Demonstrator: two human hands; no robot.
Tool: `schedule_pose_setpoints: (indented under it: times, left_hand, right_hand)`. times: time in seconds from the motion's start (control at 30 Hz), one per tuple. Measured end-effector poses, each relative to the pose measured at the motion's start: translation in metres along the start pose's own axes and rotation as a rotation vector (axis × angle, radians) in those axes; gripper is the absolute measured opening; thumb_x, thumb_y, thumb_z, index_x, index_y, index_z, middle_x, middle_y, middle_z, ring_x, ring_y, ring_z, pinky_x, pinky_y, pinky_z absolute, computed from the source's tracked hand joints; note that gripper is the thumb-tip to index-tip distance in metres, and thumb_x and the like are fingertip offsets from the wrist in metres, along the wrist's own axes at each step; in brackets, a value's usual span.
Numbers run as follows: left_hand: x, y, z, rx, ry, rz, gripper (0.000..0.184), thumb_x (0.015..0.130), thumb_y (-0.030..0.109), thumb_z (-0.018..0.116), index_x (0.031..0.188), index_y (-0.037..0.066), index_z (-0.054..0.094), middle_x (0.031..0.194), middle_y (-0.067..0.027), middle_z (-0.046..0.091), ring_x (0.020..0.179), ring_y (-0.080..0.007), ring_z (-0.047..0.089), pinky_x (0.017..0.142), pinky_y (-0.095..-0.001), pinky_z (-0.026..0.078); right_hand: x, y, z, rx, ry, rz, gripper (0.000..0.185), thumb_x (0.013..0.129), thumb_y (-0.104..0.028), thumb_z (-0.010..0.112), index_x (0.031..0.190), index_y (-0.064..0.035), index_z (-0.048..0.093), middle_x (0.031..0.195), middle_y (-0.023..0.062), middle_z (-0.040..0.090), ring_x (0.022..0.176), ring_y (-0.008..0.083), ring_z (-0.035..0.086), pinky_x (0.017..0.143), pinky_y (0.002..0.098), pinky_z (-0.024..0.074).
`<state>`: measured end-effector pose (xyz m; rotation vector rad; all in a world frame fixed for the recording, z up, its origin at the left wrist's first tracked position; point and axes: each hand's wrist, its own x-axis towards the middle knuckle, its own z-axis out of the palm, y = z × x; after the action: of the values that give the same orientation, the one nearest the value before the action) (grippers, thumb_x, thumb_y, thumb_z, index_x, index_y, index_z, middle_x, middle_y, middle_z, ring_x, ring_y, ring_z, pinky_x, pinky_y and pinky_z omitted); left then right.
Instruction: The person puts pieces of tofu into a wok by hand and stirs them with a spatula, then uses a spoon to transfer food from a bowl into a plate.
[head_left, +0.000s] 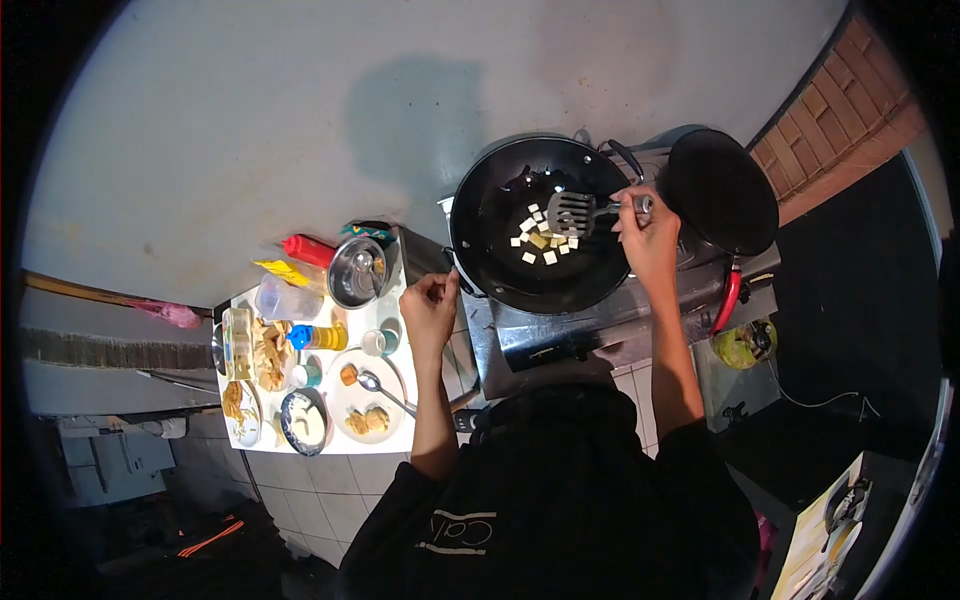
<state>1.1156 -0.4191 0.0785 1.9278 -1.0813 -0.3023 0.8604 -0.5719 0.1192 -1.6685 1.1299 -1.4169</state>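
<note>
A black wok (500,270) sits on the stove, with several small white cubes (528,225) that look like tofu gathered in its middle. One or two of the cubes look browned. My right hand (648,235) is closed around the handle of a slotted turner (573,214), whose head is over the cubes at their right side. At the wok's left rim, my left hand (432,308) is closed, its fingertips pinching the small side handle (470,287).
A black frying pan (722,190) with a red handle stands right of the wok on the steel stove (560,345). The white table (330,443) at left bears a plate (395,372) with food and a spoon, a metal bowl (345,272), a yellow bottle (328,337) and a dark-rimmed bowl (303,422).
</note>
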Motion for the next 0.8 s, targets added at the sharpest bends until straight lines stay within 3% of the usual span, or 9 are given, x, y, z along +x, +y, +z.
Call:
schedule_pose_setpoints:
  times: [0.07, 0.8]
  left_hand:
    - [0.0, 0.002, 0.0, 0.01, 0.0, 0.006, 0.027, 0.086, 0.022, 0.072, 0.078, -0.004, 0.069, 0.051, -0.0052, 0.052, 0.047, -0.0108, 0.045, 0.048, -0.0284, 0.037]
    - [-0.001, 0.007, -0.003, 0.015, -0.011, -0.014, 0.026, 0.086, 0.021, 0.071, 0.078, -0.004, 0.069, 0.052, -0.0054, 0.052, 0.048, -0.0107, 0.045, 0.049, -0.0286, 0.037]
  right_hand:
    - [-0.003, -0.005, -0.009, -0.05, -0.027, 0.043, 0.01, 0.091, -0.005, 0.059, 0.089, 0.0043, 0.062, 0.07, 0.0086, 0.065, 0.056, 0.012, 0.063, 0.05, 0.0258, 0.0481]
    - [-0.015, 0.014, -0.003, -0.028, -0.09, -0.01, 0.008, 0.09, -0.004, 0.059, 0.09, 0.0033, 0.063, 0.07, 0.0082, 0.065, 0.056, 0.0104, 0.061, 0.051, 0.0267, 0.0459]
